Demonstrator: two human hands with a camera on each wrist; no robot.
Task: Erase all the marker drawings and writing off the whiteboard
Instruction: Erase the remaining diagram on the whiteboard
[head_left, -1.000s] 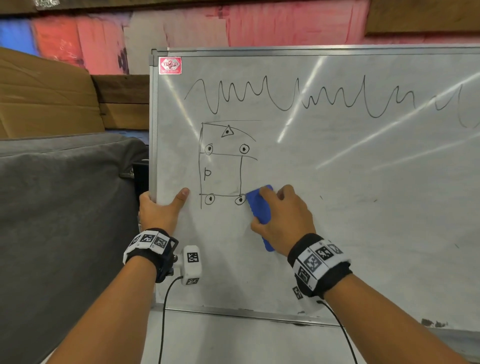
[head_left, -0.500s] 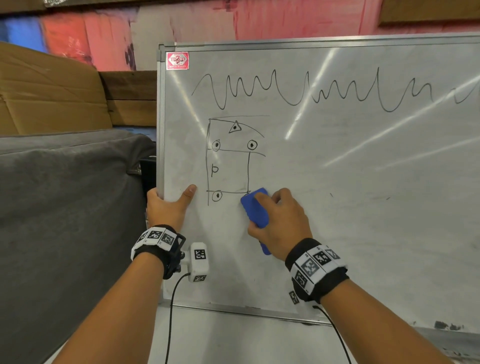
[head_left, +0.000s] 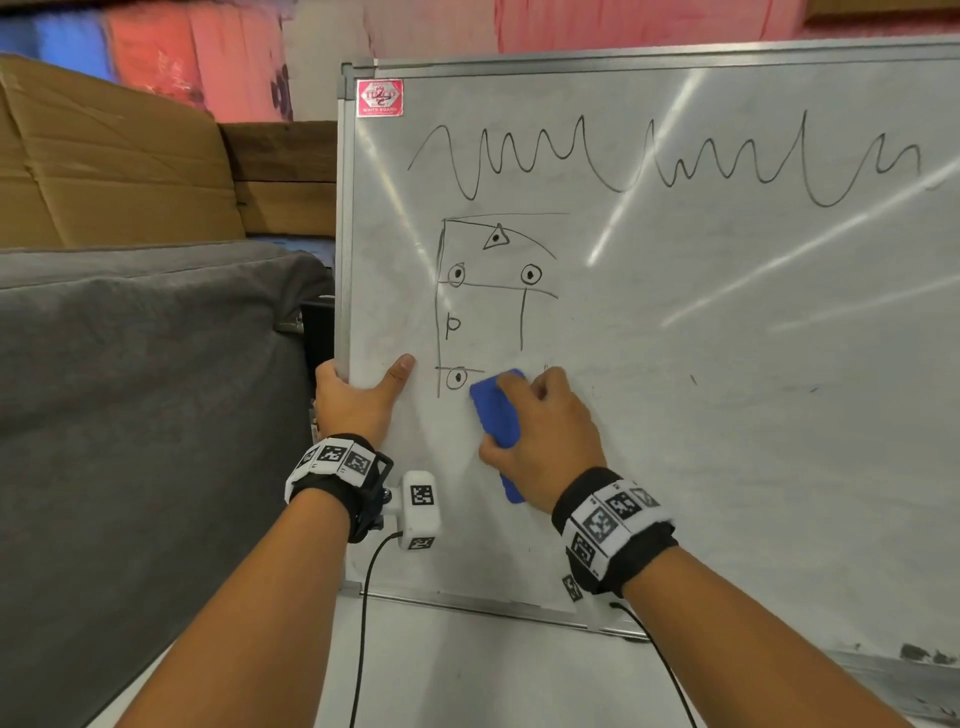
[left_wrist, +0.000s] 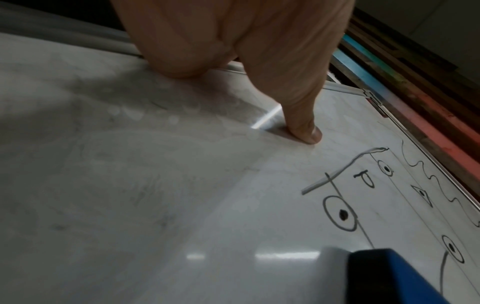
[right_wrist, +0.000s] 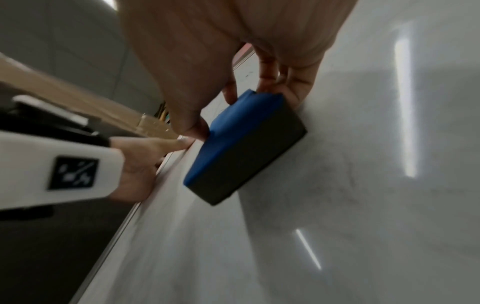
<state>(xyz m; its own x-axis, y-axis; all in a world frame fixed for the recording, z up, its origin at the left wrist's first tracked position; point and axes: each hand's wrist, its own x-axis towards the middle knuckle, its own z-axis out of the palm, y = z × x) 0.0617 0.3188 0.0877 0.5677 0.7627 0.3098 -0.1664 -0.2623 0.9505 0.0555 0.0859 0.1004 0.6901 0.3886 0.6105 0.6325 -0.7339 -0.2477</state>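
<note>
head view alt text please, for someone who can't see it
A right hand presses a blue eraser against a whiteboard at the bottom of a black box sketch, while the left hand grips the board's left edge. A wavy line runs above.

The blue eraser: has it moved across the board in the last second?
Yes. The blue eraser has slid left along the drawing's bottom line, wiping away the right-hand dotted circle, and now sits beside the bottom-left dotted circle.

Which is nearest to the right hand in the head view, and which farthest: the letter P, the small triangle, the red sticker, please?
From the right hand, which holds the blue eraser:
1. Letter P, up and left, inside the box drawing.
2. Small triangle, higher, near the drawing's top.
3. Red sticker, farthest, at the whiteboard's top left corner.
</note>
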